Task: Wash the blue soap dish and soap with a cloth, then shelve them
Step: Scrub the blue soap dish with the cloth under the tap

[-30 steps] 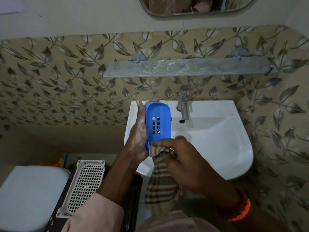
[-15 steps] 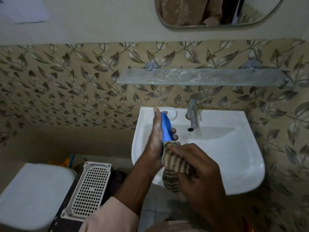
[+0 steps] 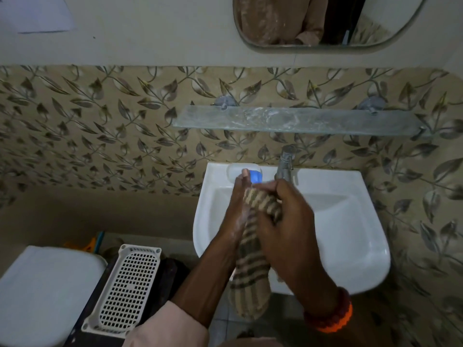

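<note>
Over the white sink [image 3: 350, 236], my left hand [image 3: 238, 206] holds the blue soap dish [image 3: 256, 176], of which only the top end shows above my fingers. My right hand [image 3: 283, 221] grips a brown striped cloth [image 3: 250, 259] and presses it against the dish. The cloth hangs down past the sink's front rim. My left hand looks soapy. The soap is not in view. A glass shelf [image 3: 295, 120] runs along the wall above the sink.
A metal tap [image 3: 284, 162] stands at the back of the sink, just right of the dish. A mirror [image 3: 325, 21] hangs above the shelf. At lower left are a white toilet lid [image 3: 45, 291] and a white perforated basket [image 3: 127, 289].
The dish turned from face-on to edge-on and is now mostly covered. My right hand moved up with the cloth over the dish. The view shifted downward.
</note>
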